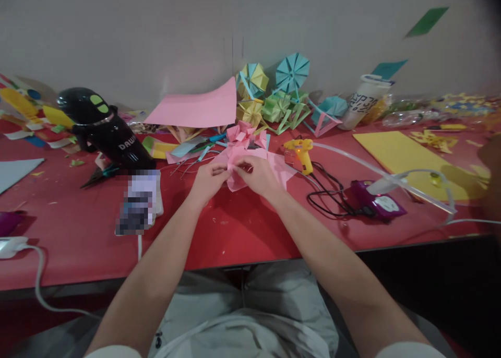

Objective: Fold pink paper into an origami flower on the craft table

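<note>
My left hand (210, 179) and my right hand (259, 173) meet over the red table, fingertips pinching a piece of thin pink paper (236, 184) between them. Its lower edge hangs below my fingers; part of it is hidden behind them. Just beyond lie crumpled, folded pink paper pieces (243, 134). A flat pink sheet (282, 166) reaches out to the right from behind my right hand. Close to that sheet rests a yellow glue gun (302, 153) with a lit orange spot. Thin wires (195, 161) lie left of my hands.
Folded paper umbrellas (293, 72) and a large pink sheet (195, 107) stand along the wall. At left are a black figure (113, 133) and a phone (136, 206). A purple power socket (378, 201), cables, yellow paper (415, 162) and a white cup (362, 102) occupy the right.
</note>
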A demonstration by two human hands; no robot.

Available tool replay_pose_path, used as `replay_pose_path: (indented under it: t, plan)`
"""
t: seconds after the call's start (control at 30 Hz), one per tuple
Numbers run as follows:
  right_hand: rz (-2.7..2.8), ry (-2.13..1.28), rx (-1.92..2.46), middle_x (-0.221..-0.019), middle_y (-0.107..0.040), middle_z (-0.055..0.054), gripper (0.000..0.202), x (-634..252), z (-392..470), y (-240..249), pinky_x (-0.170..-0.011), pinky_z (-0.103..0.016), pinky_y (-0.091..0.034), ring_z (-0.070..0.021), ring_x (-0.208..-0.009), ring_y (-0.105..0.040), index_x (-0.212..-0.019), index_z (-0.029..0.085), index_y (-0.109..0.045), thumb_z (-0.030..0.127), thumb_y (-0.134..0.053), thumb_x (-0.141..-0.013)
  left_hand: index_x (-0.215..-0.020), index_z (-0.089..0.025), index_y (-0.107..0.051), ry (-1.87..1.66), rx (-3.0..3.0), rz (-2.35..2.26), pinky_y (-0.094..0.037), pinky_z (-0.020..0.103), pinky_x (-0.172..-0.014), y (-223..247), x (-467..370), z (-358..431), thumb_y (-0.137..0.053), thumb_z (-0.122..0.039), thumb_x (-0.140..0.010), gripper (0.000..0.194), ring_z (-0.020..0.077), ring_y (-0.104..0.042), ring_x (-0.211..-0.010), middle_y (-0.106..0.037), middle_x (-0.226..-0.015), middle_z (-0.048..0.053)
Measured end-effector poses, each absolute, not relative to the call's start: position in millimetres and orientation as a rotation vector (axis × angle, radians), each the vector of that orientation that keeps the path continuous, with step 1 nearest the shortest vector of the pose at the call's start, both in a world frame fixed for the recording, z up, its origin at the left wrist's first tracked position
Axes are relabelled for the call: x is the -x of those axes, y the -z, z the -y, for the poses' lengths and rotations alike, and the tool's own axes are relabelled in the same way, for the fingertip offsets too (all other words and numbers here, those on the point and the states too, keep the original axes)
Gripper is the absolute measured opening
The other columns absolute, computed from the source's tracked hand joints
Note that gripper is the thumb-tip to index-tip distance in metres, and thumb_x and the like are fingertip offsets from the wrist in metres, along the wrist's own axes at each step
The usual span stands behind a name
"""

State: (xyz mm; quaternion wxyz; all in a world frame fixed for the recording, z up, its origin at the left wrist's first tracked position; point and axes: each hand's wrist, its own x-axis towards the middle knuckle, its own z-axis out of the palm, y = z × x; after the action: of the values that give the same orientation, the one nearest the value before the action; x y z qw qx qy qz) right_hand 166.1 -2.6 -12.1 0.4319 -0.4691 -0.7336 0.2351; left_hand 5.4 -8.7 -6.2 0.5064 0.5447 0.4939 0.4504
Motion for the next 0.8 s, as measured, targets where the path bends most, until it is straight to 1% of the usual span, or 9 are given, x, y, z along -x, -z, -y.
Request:
replay_pose_path:
  t: [0.17,0.33,0.57,0.67,0.8]
  plan:
    - [1.838,-0.579,1.156,-0.084,-0.070,-0.005,0.012,-164.3,2.4,12.6,-0.071,-0.029,-0.047,-0.0151,-0.074,-0.060,-0.080,0.018,-0.069,0.018,-0.058,-0.084,-0.073,-0.015,-0.071,-1.081,-1.226,-1.196,-0.052,0.025,-0.058,-0.3,-9.1,12.4,-0.069,-0.028,-0.067,0.015,0.0114,-0.056,-0.055,-0.060,-0.059,-0.001]
    - [1.873,-0.548,1.111,-0.086,-0.071,-0.005,0.013,-163.5,1.2,13.1,-0.072,-0.029,-0.047,-0.0156,-0.076,-0.060,-0.083,0.019,-0.070,0.014,-0.058,-0.083,-0.067,-0.015,-0.066,-1.066,-1.204,-1.251,-0.050,0.024,-0.056,1.0,-8.1,10.1,-0.068,-0.027,-0.067,0.012,0.0097,-0.053,-0.052,-0.055,-0.055,-0.003]
    - [1.920,-0.470,1.063,-0.094,-0.069,-0.006,0.025,-160.7,3.4,13.4,-0.078,-0.031,-0.050,-0.0170,-0.083,-0.062,-0.093,0.021,-0.073,0.009,-0.055,-0.081,-0.067,-0.017,-0.064,-1.087,-1.135,-1.274,-0.048,0.024,-0.056,2.7,-8.1,9.3,-0.064,-0.029,-0.069,0.013,0.0107,-0.056,-0.053,-0.056,-0.056,-0.003]
    - [1.940,-0.454,1.030,-0.095,-0.067,-0.006,0.027,-159.3,3.8,14.7,-0.081,-0.032,-0.051,-0.0179,-0.087,-0.062,-0.097,0.021,-0.074,0.011,-0.053,-0.084,-0.069,-0.016,-0.063,-1.127,-1.042,-1.241,-0.049,0.024,-0.057,0.1,-8.7,10.0,-0.068,-0.031,-0.065,0.015,0.0111,-0.057,-0.053,-0.058,-0.057,-0.003]
    - [2.006,-0.347,0.966,-0.097,-0.064,-0.008,0.024,-157.8,3.8,16.5,-0.087,-0.036,-0.050,-0.0200,-0.093,-0.060,-0.101,0.022,-0.073,0.017,-0.054,-0.087,-0.069,-0.016,-0.061,-1.185,-0.948,-1.153,-0.051,0.027,-0.061,-2.6,-8.1,9.3,-0.073,-0.033,-0.061,0.022,0.0146,-0.063,-0.058,-0.064,-0.061,0.001]
